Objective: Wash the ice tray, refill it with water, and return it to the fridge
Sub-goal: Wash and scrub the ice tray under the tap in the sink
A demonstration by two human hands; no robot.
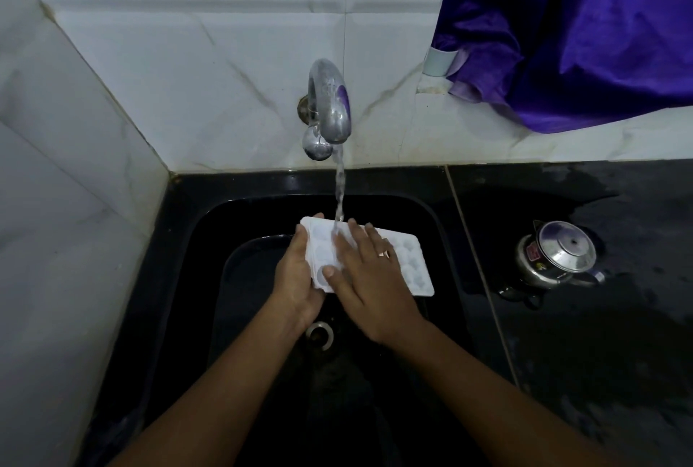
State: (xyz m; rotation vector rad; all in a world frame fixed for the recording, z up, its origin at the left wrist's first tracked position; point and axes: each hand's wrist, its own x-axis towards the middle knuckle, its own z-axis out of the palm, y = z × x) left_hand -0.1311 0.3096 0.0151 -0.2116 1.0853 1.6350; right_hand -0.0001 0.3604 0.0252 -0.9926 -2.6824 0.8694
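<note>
Left hand (296, 275) grips the white ice tray (408, 264) by its left end over the black sink (431, 219); right hand (369, 279) lies flat, rubbing the cups under the tap (330, 102) stream. Washing step, I'd say; next it needs levelling to fill.

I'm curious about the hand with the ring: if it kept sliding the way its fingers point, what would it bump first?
Probably the water stream, just past the right hand fingertips over the ice tray. Beyond that, likely the sink back wall; depth is unclear.

This is a home kitchen: a black sink (195, 241) under a wall tap (330, 102), tiled walls (187, 53), a steel kettle (558, 256) on the counter (600, 335).
</note>
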